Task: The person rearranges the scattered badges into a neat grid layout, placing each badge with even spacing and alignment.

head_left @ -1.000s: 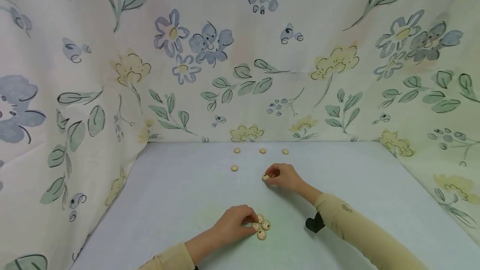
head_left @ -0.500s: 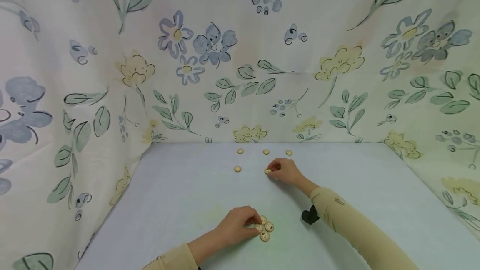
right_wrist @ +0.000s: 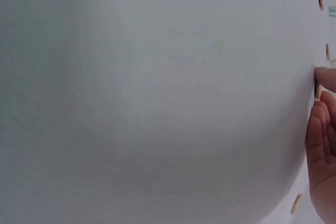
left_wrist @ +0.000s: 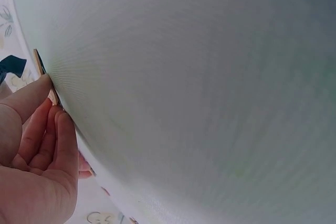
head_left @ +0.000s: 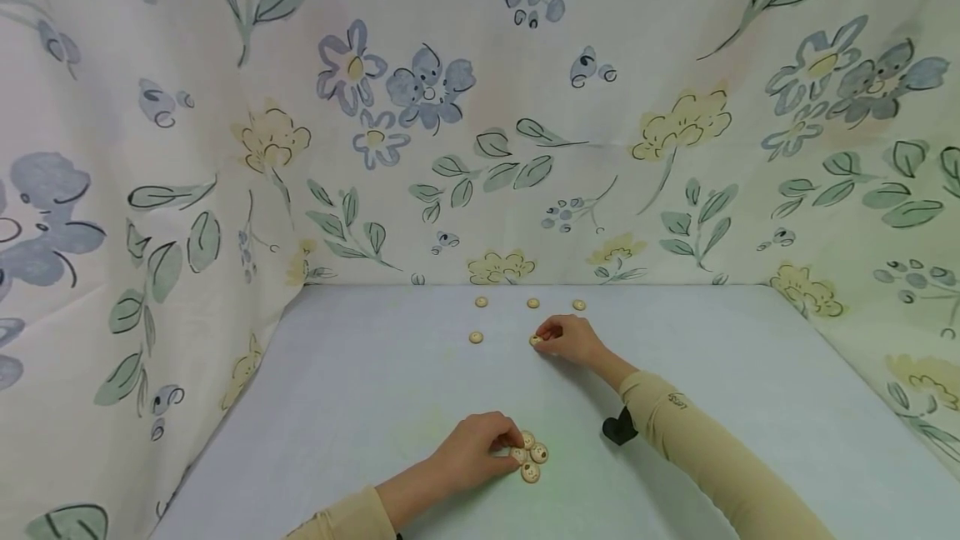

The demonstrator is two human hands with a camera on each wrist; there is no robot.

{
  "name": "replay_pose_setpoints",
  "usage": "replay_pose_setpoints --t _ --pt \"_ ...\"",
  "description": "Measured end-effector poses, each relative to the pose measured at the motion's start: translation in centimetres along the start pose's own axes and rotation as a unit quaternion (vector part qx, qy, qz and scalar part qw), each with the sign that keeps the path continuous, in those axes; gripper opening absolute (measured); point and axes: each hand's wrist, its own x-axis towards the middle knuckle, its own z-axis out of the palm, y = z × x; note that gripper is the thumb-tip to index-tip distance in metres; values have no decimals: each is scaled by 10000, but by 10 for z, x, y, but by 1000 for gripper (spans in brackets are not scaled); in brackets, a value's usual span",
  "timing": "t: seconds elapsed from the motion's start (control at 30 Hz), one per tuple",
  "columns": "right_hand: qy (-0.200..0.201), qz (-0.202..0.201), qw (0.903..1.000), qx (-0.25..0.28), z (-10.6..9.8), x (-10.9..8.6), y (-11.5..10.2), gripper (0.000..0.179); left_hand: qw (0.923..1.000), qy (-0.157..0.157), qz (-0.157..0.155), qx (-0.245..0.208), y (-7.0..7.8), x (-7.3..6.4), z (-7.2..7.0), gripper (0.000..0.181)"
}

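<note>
Near the front of the table, several small round wooden discs (head_left: 538,453) with dark printed marks lie flat in a tight cluster. My left hand (head_left: 468,452) pinches the leftmost disc (head_left: 517,456) of that cluster between thumb and fingers. Farther back, my right hand (head_left: 572,340) holds another wooden disc (head_left: 536,341) by its edges, down at the table surface. In the right wrist view, the thumb and fingertips sit either side of this disc (right_wrist: 318,90), which appears edge-on. The left wrist view shows the left hand (left_wrist: 42,150) low against the tabletop.
Single discs lie at the back: one (head_left: 476,337) left of the right hand, and a row behind with a left disc (head_left: 482,302), a middle disc (head_left: 533,303) and a right disc (head_left: 579,305). Floral fabric (head_left: 450,215) encloses the white table (head_left: 360,373).
My right hand has slid its disc a little farther back, bringing it about level with the single disc on the left. The left hand stays at the cluster.
</note>
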Motion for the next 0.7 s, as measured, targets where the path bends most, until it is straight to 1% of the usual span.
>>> replay_pose_setpoints --t 0.23,0.47,0.57,0.7 --pt "20 88 10000 16 -1 -3 -2 18 10000 11 56 -31 3 0 0 14" --pt "82 59 9999 61 -1 -6 0 21 9999 62 89 3 2 -1 1 14" --pt "160 63 9998 130 0 -9 1 23 9999 84 96 71 1 -1 2 15" --pt "289 80 9989 354 1 -16 4 24 9998 74 104 125 1 -1 2 15"
